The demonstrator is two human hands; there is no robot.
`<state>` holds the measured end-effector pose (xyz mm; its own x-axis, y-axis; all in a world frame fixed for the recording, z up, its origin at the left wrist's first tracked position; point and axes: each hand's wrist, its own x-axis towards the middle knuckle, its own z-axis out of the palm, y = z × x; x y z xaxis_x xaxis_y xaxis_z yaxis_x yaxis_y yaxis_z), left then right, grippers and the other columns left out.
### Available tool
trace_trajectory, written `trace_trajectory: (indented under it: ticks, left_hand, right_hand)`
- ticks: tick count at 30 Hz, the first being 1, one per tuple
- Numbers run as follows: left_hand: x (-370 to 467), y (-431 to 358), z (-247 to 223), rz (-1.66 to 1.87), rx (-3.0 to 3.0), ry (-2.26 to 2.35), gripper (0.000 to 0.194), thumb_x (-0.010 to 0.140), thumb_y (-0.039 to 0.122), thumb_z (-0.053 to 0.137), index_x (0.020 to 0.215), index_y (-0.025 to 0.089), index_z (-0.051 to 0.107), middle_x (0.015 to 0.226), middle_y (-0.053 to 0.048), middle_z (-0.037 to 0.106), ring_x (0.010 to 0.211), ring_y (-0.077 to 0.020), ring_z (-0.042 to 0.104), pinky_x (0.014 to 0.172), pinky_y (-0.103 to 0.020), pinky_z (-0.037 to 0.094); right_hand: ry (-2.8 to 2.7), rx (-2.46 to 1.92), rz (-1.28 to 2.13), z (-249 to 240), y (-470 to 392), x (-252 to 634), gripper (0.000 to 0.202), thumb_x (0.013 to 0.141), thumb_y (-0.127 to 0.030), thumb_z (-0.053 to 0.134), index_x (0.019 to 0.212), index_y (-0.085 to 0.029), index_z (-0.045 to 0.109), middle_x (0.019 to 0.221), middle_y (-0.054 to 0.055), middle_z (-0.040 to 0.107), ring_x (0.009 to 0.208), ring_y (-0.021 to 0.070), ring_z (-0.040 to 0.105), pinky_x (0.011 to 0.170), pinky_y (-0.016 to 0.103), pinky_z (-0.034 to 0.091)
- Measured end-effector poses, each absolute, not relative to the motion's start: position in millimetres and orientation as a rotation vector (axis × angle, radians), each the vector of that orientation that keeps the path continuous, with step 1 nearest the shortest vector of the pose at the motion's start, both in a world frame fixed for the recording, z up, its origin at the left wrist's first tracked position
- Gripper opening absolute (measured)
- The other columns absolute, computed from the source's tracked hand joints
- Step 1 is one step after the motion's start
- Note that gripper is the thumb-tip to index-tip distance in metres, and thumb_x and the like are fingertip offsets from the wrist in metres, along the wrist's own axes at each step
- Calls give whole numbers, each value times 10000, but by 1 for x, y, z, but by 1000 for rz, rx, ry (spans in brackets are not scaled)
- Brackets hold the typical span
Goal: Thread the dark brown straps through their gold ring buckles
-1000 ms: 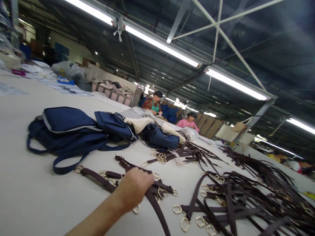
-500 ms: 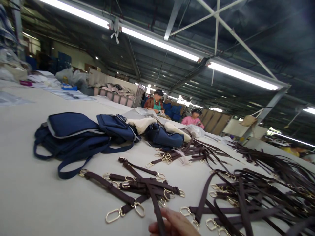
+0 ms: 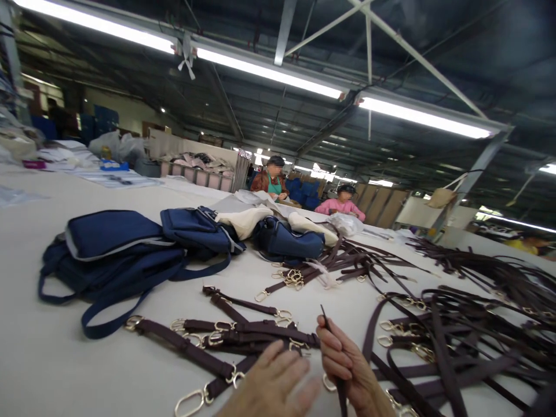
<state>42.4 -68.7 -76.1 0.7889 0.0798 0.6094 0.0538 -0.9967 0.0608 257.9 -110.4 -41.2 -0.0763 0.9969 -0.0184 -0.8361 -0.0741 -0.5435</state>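
Note:
My right hand (image 3: pixel 350 365) is closed around a dark brown strap (image 3: pixel 341 391), whose narrow tip sticks up above the thumb and forefinger. Its lower part hangs down out of the picture. Just to the left, my left hand (image 3: pixel 278 379) is open, fingers stretched out and slightly blurred, with nothing seen in it. Beyond and beside the left hand lies a small heap of short brown straps (image 3: pixel 182 347) with gold-coloured buckles and oval clasps. A larger tangle of long brown straps (image 3: pixel 443 347) spreads to the right of my right hand.
Navy blue bags (image 3: pixel 117 231) lie on the white table (image 3: pixel 47 359) at left, with another navy bag (image 3: pixel 286 240) further back. More brown straps (image 3: pixel 478 266) pile up at far right. Two people (image 3: pixel 271 179) sit at work across the table.
My right hand has risen and moved right, lifting the strap off the heap so its tip points up. My left hand has come into view from below.

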Motion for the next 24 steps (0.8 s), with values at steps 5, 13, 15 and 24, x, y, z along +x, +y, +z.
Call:
trace_trajectory:
  ticks: [5,13,15,24]
  left_hand:
    - [33,-43,-56,849,2819,536,446,805,13,407,1189,137,595,1262,-136,623,1193,-276,545,1051,-476,464]
    - [137,-44,-43,248,2804,739,280,832,123,562,1106,85,606,1165,-164,628,1137,-319,528,1045,-505,400]
    - [160,-43,-46,208,2787,776,290,832,141,579,1104,45,611,1141,-211,627,1131,-357,530,1018,-546,397]
    - [157,-25,-29,608,2507,853,232,865,118,405,1023,149,573,1084,-102,609,1014,-204,555,905,-349,438]
  right_hand:
    - [-493,-300,1545,-42,-118,282,159,840,-185,764,935,-113,658,560,-135,401,332,-51,206,270,36,128]
    - [-515,-299,1526,-43,-111,293,218,797,-233,813,883,-127,642,579,-129,404,337,-50,202,277,47,143]
    - [-490,-286,1487,-42,-114,299,219,782,-225,824,871,-134,647,577,-130,415,332,-51,198,270,47,143]
    - [-393,-399,1420,-31,-115,303,410,587,-271,951,856,-117,684,627,-104,486,352,-65,250,271,54,128]
